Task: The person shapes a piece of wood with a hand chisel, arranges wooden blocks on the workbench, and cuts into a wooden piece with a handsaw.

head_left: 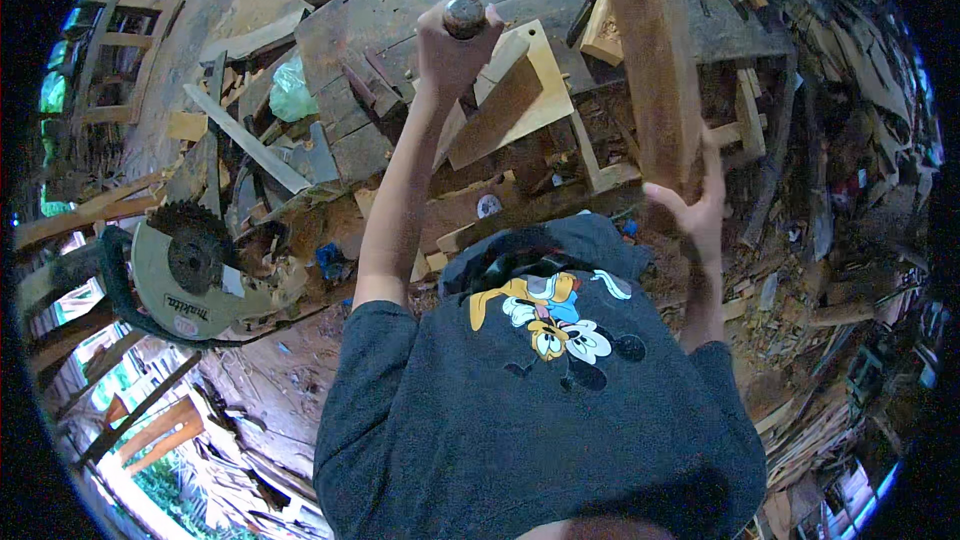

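Note:
My left hand is raised over the workbench, closed around an upright round-ended tool; only its end shows clearly. Under and right of that hand lies a pale plywood piece with wooden strips about it. My right hand grips a long brown wooden board that runs up past the top edge of the view, its fingers along the right side and thumb across the near part.
A circular saw with exposed blade is at the left. A green plastic bag, offcuts and a wood block lie on or beside the bench. Scrap wood is piled at right; a wooden frame is upper left.

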Action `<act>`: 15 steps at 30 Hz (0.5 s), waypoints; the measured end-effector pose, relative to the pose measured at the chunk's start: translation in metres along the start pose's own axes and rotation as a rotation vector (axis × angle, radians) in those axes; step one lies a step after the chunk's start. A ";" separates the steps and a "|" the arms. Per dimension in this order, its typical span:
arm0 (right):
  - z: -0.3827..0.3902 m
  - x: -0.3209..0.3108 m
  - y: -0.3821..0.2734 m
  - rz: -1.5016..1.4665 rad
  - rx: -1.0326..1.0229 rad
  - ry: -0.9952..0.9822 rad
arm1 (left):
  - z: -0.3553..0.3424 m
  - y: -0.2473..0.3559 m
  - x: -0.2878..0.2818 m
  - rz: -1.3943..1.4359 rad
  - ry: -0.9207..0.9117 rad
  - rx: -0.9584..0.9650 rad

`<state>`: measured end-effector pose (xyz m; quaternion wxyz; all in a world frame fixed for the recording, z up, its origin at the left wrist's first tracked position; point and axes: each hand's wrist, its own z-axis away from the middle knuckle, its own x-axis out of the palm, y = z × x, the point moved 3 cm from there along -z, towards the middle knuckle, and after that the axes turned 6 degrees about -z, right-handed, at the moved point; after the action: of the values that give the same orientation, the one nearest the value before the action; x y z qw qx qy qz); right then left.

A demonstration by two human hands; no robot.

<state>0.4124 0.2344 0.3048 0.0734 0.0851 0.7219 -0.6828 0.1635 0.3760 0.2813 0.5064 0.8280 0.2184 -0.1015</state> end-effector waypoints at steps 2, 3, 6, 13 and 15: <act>-0.009 -0.001 -0.024 -0.043 -0.049 -0.008 | 0.002 0.005 0.001 -0.078 -0.071 0.014; -0.012 0.004 -0.050 -0.127 0.017 0.068 | 0.004 -0.003 0.004 -0.039 -0.047 -0.021; -0.009 0.010 -0.060 -0.226 0.120 0.103 | 0.000 0.000 0.006 -0.119 -0.029 0.071; -0.013 0.027 -0.061 0.075 0.072 -0.422 | -0.002 -0.005 0.018 0.057 -0.032 0.246; -0.012 0.023 -0.084 0.072 0.022 -0.281 | -0.005 -0.004 0.015 -0.035 -0.021 0.226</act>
<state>0.3718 0.2424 0.3818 0.1970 0.0155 0.6934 -0.6929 0.1747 0.3859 0.2752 0.4102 0.8748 0.2147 -0.1430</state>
